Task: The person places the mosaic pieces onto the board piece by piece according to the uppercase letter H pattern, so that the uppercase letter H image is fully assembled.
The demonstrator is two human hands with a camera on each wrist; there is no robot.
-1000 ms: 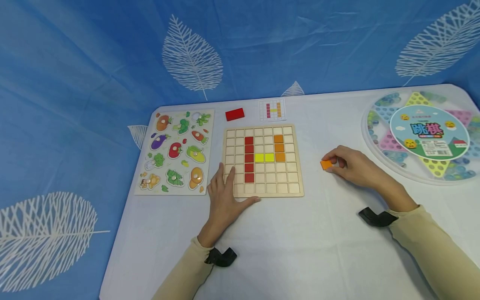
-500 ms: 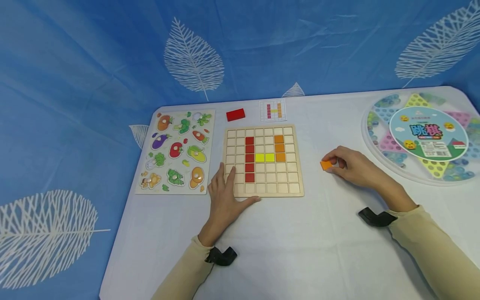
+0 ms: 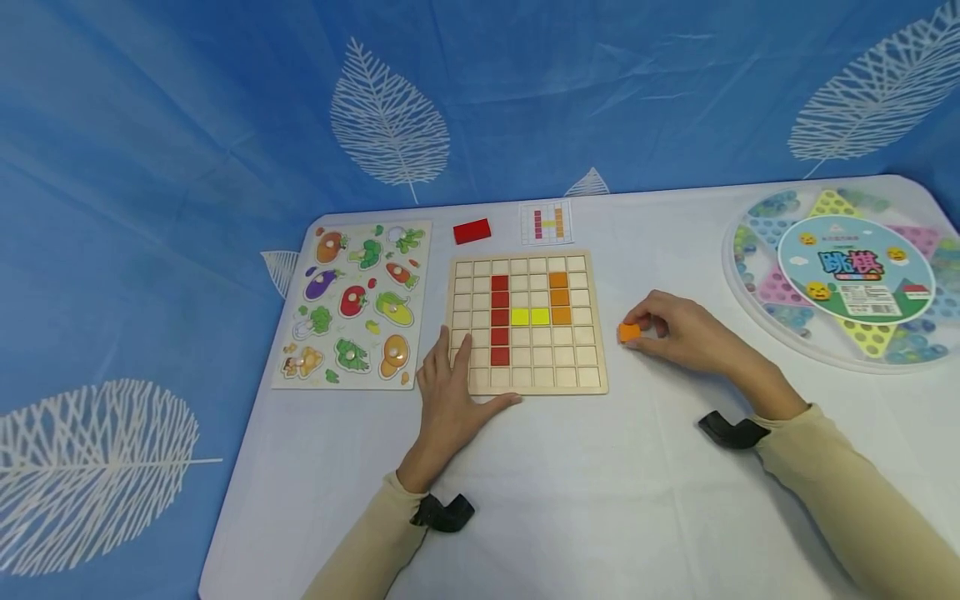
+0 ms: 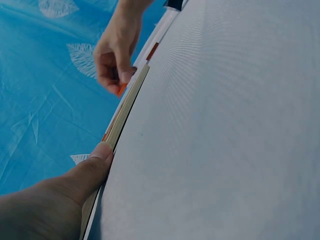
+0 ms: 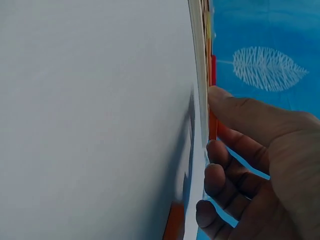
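A wooden grid board (image 3: 532, 379) lies mid-table. Set in its squares are a column of dark red tiles (image 3: 499, 317), two yellow tiles (image 3: 529, 317) and a shorter column of orange tiles (image 3: 559, 298). My left hand (image 3: 447, 400) rests at the board's lower left corner, fingers spread over the left side; the thumb (image 4: 102, 151) touches the front edge. To the right of the board, my right hand (image 3: 682, 333) pinches an orange tile (image 3: 629, 332) between thumb and fingers. A further orange piece (image 5: 174, 220) lies on the table, hidden from the head view.
Behind the board lie a red block (image 3: 472, 232) and a small pattern card (image 3: 546, 222). A vegetable puzzle board (image 3: 348, 308) is at the left. The round board-game box (image 3: 847, 267) occupies the right, and a blue leaf-print cloth (image 3: 510, 100) hangs behind.
My right hand has shifted left towards the board, carrying the orange tile. The left hand stays at the board's corner, and the tiles on the board are unchanged.
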